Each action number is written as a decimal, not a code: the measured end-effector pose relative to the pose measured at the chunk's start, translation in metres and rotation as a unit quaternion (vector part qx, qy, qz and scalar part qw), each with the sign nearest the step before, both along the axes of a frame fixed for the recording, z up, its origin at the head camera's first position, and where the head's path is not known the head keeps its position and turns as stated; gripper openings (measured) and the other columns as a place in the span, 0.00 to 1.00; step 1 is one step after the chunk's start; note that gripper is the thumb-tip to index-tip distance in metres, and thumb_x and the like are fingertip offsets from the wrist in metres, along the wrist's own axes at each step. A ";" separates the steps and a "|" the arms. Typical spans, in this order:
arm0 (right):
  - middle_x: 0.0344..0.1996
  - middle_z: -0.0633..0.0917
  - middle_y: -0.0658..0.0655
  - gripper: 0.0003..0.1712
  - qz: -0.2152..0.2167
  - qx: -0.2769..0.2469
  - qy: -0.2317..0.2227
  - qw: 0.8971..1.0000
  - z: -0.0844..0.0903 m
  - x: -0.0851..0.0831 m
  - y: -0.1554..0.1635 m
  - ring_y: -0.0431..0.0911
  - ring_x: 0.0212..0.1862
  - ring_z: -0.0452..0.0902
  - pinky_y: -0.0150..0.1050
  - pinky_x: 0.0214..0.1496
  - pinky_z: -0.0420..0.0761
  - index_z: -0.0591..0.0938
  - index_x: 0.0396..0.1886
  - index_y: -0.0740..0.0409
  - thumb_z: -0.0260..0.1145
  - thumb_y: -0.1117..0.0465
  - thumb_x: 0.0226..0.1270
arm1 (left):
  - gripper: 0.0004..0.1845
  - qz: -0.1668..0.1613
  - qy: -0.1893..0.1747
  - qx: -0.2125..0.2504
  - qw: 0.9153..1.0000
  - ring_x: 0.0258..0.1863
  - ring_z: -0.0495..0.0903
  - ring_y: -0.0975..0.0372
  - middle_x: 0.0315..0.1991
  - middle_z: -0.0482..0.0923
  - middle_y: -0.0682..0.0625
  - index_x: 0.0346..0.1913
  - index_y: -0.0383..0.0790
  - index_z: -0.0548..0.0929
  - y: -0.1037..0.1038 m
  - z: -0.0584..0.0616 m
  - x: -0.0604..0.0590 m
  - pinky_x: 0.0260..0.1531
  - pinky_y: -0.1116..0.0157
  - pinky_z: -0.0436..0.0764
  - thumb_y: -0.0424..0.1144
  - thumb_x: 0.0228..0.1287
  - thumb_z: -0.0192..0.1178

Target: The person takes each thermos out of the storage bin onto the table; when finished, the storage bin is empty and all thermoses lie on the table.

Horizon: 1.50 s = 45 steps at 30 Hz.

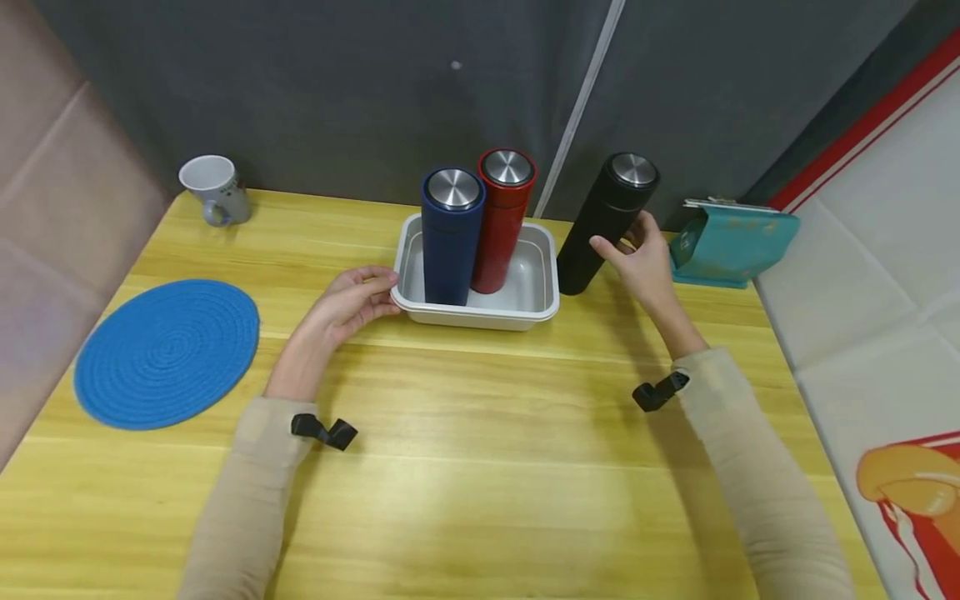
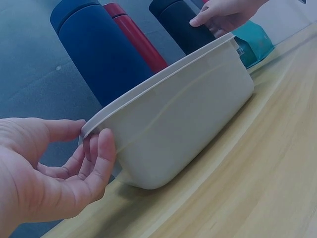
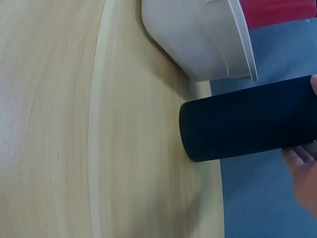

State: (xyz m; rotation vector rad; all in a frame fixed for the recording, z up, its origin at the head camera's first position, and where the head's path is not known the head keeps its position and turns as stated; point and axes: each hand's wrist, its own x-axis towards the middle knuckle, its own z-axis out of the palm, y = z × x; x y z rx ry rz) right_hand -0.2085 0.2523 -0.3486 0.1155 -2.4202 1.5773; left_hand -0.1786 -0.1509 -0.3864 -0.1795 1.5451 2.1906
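A white plastic tub (image 1: 517,314) stands at the back of the table, with a blue thermos (image 1: 452,250) and a red thermos (image 1: 501,225) upright inside it. My left hand (image 1: 348,304) pinches the tub's left rim, thumb on top and fingers below, as the left wrist view also shows. To the right of the tub, my right hand (image 1: 637,258) grips a black thermos (image 1: 596,221) with a steel-topped lid. In the right wrist view the base of the black thermos (image 3: 247,119) is beside the tub; whether it touches the table I cannot tell.
A blue round woven mat (image 1: 168,354) lies on the left of the table, with a grey-white mug (image 1: 217,192) behind it. A teal bag (image 1: 738,242) stands at the back right, close to my right hand. A dark panel (image 1: 337,100) borders the back edge.
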 end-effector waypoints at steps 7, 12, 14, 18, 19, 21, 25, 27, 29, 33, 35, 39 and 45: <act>0.58 0.74 0.60 0.38 0.016 -0.014 0.000 1.000 -0.003 0.002 0.008 0.46 0.56 0.73 0.48 0.64 0.74 0.66 0.67 0.60 0.72 0.63 0.59 | 0.12 -0.002 -0.009 -0.006 1.000 0.30 0.80 0.60 0.37 0.76 0.42 0.53 0.31 0.67 0.002 0.000 0.000 0.35 0.69 0.83 0.32 0.72 0.54; 0.58 0.74 0.61 0.37 0.034 -0.038 0.008 0.999 -0.004 0.004 0.016 0.46 0.57 0.74 0.49 0.64 0.74 0.66 0.67 0.62 0.71 0.68 0.59 | 0.13 0.001 -0.012 -0.007 1.000 0.29 0.79 0.61 0.36 0.76 0.43 0.54 0.31 0.67 0.000 0.001 0.001 0.34 0.68 0.83 0.31 0.72 0.54; 0.57 0.76 0.60 0.35 0.033 -0.047 0.015 0.998 -0.003 0.008 0.018 0.46 0.56 0.75 0.43 0.62 0.76 0.67 0.65 0.63 0.71 0.69 0.59 | 0.13 0.000 -0.011 -0.003 1.000 0.29 0.79 0.61 0.35 0.77 0.44 0.54 0.31 0.67 0.000 0.001 0.000 0.34 0.68 0.83 0.31 0.72 0.54; 0.53 0.79 0.61 0.31 0.041 -0.075 0.036 0.996 -0.002 0.018 0.023 0.48 0.52 0.78 0.31 0.53 0.81 0.70 0.61 0.66 0.70 0.72 0.58 | 0.14 -0.004 -0.006 0.002 1.000 0.29 0.80 0.61 0.34 0.78 0.44 0.54 0.29 0.67 0.000 0.000 0.000 0.33 0.69 0.83 0.32 0.72 0.54; 0.52 0.80 0.62 0.30 0.047 -0.081 0.042 0.995 -0.003 0.022 0.024 0.48 0.51 0.79 0.30 0.50 0.81 0.70 0.60 0.67 0.70 0.73 0.58 | 0.14 -0.004 -0.004 0.001 1.000 0.29 0.80 0.61 0.33 0.78 0.44 0.54 0.29 0.67 0.000 0.000 0.000 0.33 0.69 0.83 0.32 0.72 0.54; 0.50 0.81 0.65 0.29 0.061 -0.096 0.051 0.992 -0.005 0.029 0.027 0.49 0.49 0.80 0.29 0.48 0.82 0.71 0.59 0.70 0.69 0.74 0.58 | 0.13 -0.004 -0.004 0.001 1.000 0.29 0.80 0.61 0.33 0.78 0.44 0.53 0.29 0.67 0.000 0.000 0.001 0.32 0.69 0.83 0.32 0.72 0.54; 0.50 0.80 0.68 0.26 0.073 -0.086 0.052 0.992 -0.008 0.045 0.027 0.50 0.48 0.81 0.30 0.47 0.83 0.73 0.57 0.66 0.69 0.74 0.59 | 0.12 -0.006 -0.004 -0.001 1.000 0.28 0.80 0.61 0.32 0.79 0.45 0.52 0.31 0.68 0.000 0.001 0.001 0.32 0.70 0.83 0.32 0.72 0.54; 0.49 0.80 0.68 0.26 0.081 -0.073 0.047 0.993 -0.007 0.052 0.023 0.51 0.48 0.81 0.31 0.47 0.83 0.73 0.57 0.65 0.69 0.74 0.59 | 0.11 -0.004 -0.006 -0.001 1.000 0.28 0.80 0.62 0.31 0.79 0.45 0.52 0.31 0.68 0.000 0.001 0.001 0.31 0.70 0.83 0.32 0.72 0.54; 0.50 0.80 0.68 0.26 0.090 -0.051 0.049 0.993 -0.006 0.058 0.015 0.52 0.49 0.80 0.31 0.48 0.83 0.73 0.58 0.66 0.68 0.75 0.59 | 0.12 -0.003 -0.008 -0.001 1.000 0.27 0.79 0.62 0.31 0.79 0.45 0.52 0.31 0.68 0.000 0.002 0.001 0.31 0.70 0.83 0.32 0.72 0.54; 0.51 0.80 0.68 0.29 0.119 -0.034 0.061 0.990 0.000 0.063 -0.004 0.52 0.51 0.80 0.32 0.51 0.82 0.71 0.59 0.71 0.68 0.77 0.58 | 0.11 -0.004 -0.011 -0.003 1.000 0.26 0.79 0.63 0.30 0.79 0.45 0.52 0.31 0.68 0.001 0.003 0.000 0.29 0.71 0.82 0.32 0.72 0.54; 0.52 0.80 0.68 0.29 0.131 -0.030 0.062 0.989 0.005 0.061 -0.015 0.51 0.51 0.79 0.33 0.52 0.82 0.71 0.60 0.70 0.68 0.76 0.58 | 0.12 -0.006 -0.009 -0.004 1.000 0.26 0.79 0.63 0.30 0.79 0.45 0.52 0.31 0.68 0.002 0.003 -0.001 0.29 0.71 0.82 0.32 0.72 0.54; 0.53 0.79 0.68 0.30 0.148 -0.028 0.054 0.987 0.017 0.054 -0.037 0.53 0.53 0.78 0.38 0.54 0.81 0.70 0.61 0.68 0.69 0.75 0.58 | 0.12 -0.008 -0.005 -0.008 1.000 0.26 0.78 0.63 0.31 0.79 0.45 0.53 0.30 0.68 0.003 0.004 -0.002 0.28 0.71 0.82 0.32 0.72 0.54; 0.58 0.75 0.71 0.35 0.176 -0.003 0.025 0.984 0.038 0.036 -0.071 0.62 0.58 0.73 0.52 0.61 0.76 0.66 0.63 0.72 0.70 0.76 0.57 | 0.10 -0.008 -0.007 -0.015 1.000 0.26 0.77 0.63 0.30 0.77 0.47 0.51 0.33 0.68 0.002 0.002 0.001 0.28 0.71 0.81 0.33 0.72 0.54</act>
